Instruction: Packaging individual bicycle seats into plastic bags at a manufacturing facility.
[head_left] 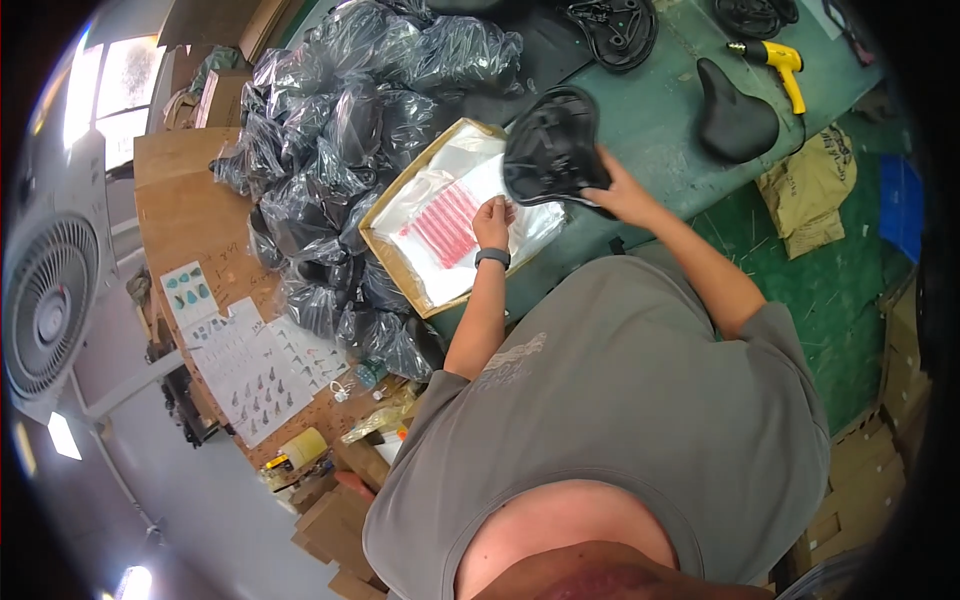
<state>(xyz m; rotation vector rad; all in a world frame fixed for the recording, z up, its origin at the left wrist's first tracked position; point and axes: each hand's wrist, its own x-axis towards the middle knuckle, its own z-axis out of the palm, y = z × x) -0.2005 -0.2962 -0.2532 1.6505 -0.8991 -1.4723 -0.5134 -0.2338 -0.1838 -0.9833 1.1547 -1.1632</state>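
Note:
My right hand (622, 195) grips a black bicycle saddle (553, 150) by its edge, with the ribbed underside facing up. Below it and to the left lies a shallow cardboard box (392, 270) holding a stack of clear plastic bags (440, 225) with red print. My left hand (492, 222) is over the stack, its fingers pinched at the top bag close to the saddle. The fingertips are small, so the exact hold on the bag is hard to see.
Bagged saddles (345, 130) pile up left of the box. On the green table (660, 120) are a bare saddle (735, 115), a yellow heat gun (775, 65) and another upturned saddle (612, 30). A fan (50, 310) stands far left; a tan sack (810, 190) lies at right.

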